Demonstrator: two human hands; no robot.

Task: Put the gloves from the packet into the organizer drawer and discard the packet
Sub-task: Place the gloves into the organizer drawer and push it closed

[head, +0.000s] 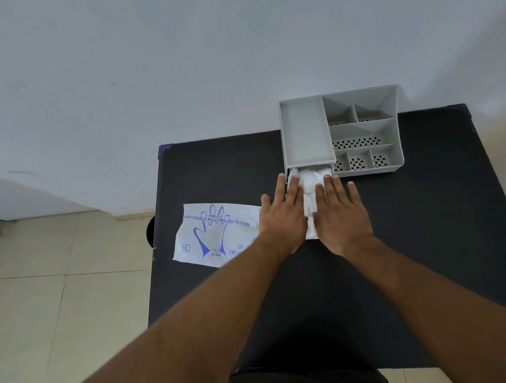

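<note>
A wad of clear white gloves (310,195) lies in the pulled-out drawer at the front left of the grey organizer (305,132). My left hand (283,214) and my right hand (340,214) rest flat on the gloves, fingers spread, side by side, fingertips near the organizer's front. The drawer itself is mostly hidden under the gloves and hands. The glove packet (213,236), white with blue print of a hand, lies flat on the table just left of my left hand.
The black table (420,246) stands against a white wall (194,69). The organizer has several perforated compartments (358,141) on its right side. Beige floor tiles (47,297) show left of the table, whose left edge is close to the packet.
</note>
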